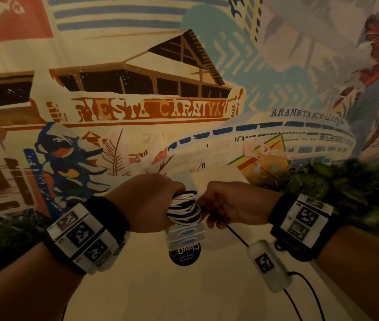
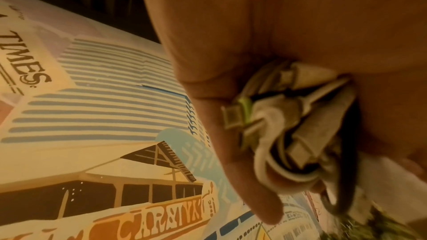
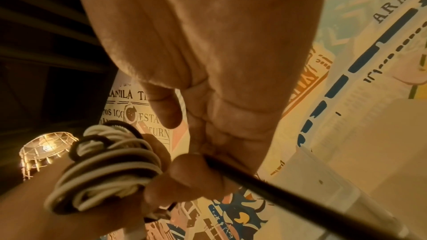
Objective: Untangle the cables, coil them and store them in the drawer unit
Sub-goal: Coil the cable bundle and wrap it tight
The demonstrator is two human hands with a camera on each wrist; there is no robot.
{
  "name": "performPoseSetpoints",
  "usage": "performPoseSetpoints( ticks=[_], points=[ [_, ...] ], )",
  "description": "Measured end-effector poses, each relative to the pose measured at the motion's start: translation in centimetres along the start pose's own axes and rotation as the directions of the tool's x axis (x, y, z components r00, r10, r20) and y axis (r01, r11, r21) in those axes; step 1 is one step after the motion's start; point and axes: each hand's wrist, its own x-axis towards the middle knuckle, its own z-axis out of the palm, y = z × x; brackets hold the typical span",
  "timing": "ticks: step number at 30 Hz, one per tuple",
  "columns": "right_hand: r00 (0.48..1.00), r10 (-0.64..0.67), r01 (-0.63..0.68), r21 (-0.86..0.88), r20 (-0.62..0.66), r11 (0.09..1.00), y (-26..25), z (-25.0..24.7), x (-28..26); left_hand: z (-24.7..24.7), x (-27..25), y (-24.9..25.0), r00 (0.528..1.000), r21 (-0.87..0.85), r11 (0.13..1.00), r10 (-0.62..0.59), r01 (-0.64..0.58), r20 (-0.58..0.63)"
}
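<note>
A coiled bundle of white and black cables (image 1: 183, 208) sits in my left hand (image 1: 158, 201), whose fingers are wrapped round it. The left wrist view shows the bundle (image 2: 289, 125) with several connector ends against the palm of that hand (image 2: 231, 61). My right hand (image 1: 221, 206) is right next to the bundle and pinches a black cable strand (image 1: 237, 235) that trails down toward me. In the right wrist view the fingers of the right hand (image 3: 208, 171) grip the black cable (image 3: 289, 200) beside the bundle (image 3: 104, 171). A small clear drawer unit (image 1: 186, 238) stands just below the hands.
The hands hover over a pale tabletop (image 1: 160, 286). A round dark sticker (image 1: 185, 254) shows at the drawer unit's front. A painted mural wall (image 1: 151, 107) rises behind. Leafy plants (image 1: 346, 188) flank the table on the right and lower left.
</note>
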Motion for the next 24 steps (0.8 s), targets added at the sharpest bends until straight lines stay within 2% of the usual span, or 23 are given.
performPoseSetpoints(
  ticks=[3, 8, 14, 19, 24],
  points=[
    [0.999, 0.001, -0.003, -0.038, -0.052, 0.999, -0.8, 0.1, 0.0, 0.6, 0.4, 0.2, 0.998, 0.068, 0.996, -0.057, 0.057, 0.009],
    [0.994, -0.017, -0.011, -0.265, -0.104, 0.964, -1.7, 0.3, 0.1, 1.9, 0.9, 0.0, 0.990, 0.104, 0.986, -0.120, 0.127, -0.075],
    [0.987, -0.093, 0.008, -0.547, -0.128, 0.837, -2.0, 0.6, 0.1, 2.3, 1.5, 0.7, 0.983, 0.140, 0.978, -0.141, 0.157, -0.119],
    [0.984, -0.092, -0.026, -0.637, -0.152, 0.771, -1.9, 1.0, 0.5, 2.8, 1.9, 1.1, 0.980, 0.120, 0.973, -0.199, 0.197, 0.008],
    [0.991, 0.023, -0.105, -0.680, -0.130, 0.726, -2.7, 1.3, 0.7, 3.0, 2.2, 3.2, 0.981, 0.279, 0.943, -0.193, 0.180, 0.021]
  ],
)
